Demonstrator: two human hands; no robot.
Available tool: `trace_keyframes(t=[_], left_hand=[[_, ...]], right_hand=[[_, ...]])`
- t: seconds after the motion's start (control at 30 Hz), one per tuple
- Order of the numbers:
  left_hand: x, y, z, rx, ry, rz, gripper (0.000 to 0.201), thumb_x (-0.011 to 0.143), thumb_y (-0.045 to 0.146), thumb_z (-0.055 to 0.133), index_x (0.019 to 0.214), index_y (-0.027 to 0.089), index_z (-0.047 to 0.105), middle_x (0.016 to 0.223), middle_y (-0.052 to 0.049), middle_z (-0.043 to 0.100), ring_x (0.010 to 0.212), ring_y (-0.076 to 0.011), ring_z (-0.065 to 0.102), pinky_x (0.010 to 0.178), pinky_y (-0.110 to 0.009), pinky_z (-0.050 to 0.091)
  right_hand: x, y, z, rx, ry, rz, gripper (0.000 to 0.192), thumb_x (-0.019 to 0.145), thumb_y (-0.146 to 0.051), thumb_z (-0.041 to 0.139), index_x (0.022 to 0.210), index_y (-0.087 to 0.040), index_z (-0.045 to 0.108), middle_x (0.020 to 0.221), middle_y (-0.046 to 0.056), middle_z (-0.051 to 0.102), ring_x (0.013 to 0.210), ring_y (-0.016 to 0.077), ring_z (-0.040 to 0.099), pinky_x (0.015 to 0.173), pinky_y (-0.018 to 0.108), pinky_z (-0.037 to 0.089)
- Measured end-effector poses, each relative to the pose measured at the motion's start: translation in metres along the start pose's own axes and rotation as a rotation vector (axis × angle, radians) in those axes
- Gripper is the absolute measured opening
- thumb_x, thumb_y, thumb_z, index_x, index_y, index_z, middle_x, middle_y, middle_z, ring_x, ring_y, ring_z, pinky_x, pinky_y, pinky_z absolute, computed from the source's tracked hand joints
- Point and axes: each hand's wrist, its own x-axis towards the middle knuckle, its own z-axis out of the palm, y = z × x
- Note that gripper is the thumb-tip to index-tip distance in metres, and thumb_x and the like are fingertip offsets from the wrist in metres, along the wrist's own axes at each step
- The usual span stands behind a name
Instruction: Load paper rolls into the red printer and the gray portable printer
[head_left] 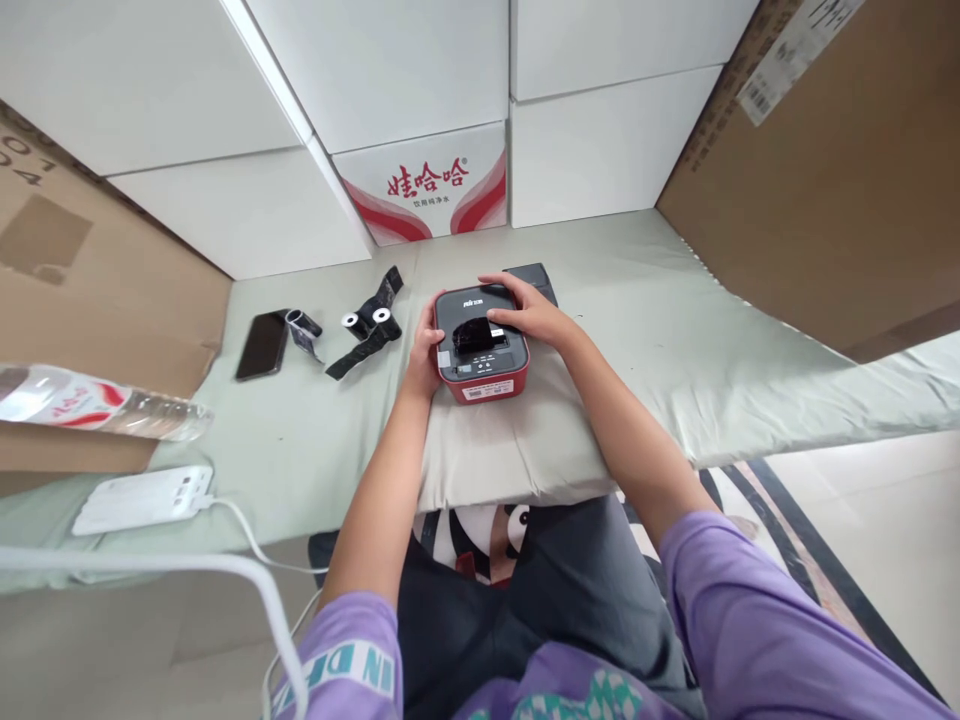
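A small red and black thermal printer (482, 362) stands on the cloth-covered surface in front of me. My left hand (424, 350) holds its left side, thumb near the top edge. My right hand (529, 312) is laid over its right side, with fingers along the back and the thumb on the lid near a glossy black piece (474, 334) at the slot. Behind the right hand lies a dark box-like item (534, 280), partly covered. To the left are paper rolls (367, 320) with black wrapping strips, and another roll (303, 325) beside a phone (262, 345).
White boxes (420, 70) are stacked along the back, with brown cartons (832, 190) at either side. At left are a water bottle (105, 402) and a white power bank (142, 500) with a cable (244, 525). A white tube (150, 562) crosses the lower left.
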Motion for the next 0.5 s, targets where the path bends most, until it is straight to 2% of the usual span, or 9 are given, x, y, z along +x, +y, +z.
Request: trace_keyframes(t=[0.1,0.23,0.4,0.5], left_hand=[[0.002,-0.001,-0.003,-0.009,-0.031,-0.045,0.077,0.074,0.049,0.062,0.146,0.025,0.053,0.152,-0.008,0.059,0.142,-0.0321,0.055,0.117,-0.045,0.044],[0.004,0.0,-0.004,-0.054,-0.028,-0.051,0.074,0.071,0.043,0.062,0.142,0.025,0.055,0.151,-0.007,0.06,0.141,-0.032,0.055,0.117,-0.046,0.044],[0.003,0.001,-0.003,-0.059,-0.017,-0.066,0.072,0.072,0.039,0.06,0.142,0.024,0.057,0.148,-0.007,0.062,0.14,-0.0314,0.057,0.119,-0.046,0.042],[0.002,0.002,-0.005,-0.051,-0.01,-0.065,0.077,0.074,0.041,0.062,0.148,0.022,0.054,0.154,-0.008,0.058,0.147,-0.032,0.05,0.124,-0.046,0.037]], right_hand=[[0.0,0.003,0.002,-0.067,0.086,0.002,0.057,0.077,-0.043,0.078,0.128,-0.022,0.066,0.136,0.012,0.064,0.125,0.0304,0.061,0.117,0.055,0.045],[-0.001,0.003,0.007,-0.094,0.205,-0.04,0.042,0.081,-0.041,0.074,0.119,-0.024,0.067,0.132,0.01,0.065,0.121,0.0281,0.063,0.108,0.05,0.052],[-0.01,-0.01,0.01,-0.164,0.322,-0.225,0.021,0.088,-0.036,0.066,0.106,-0.025,0.068,0.118,0.009,0.067,0.115,0.0266,0.064,0.105,0.047,0.053],[-0.028,-0.02,0.018,-0.257,0.487,-0.271,0.013,0.093,-0.037,0.059,0.097,-0.026,0.066,0.108,0.009,0.066,0.108,0.0275,0.061,0.103,0.047,0.05]])
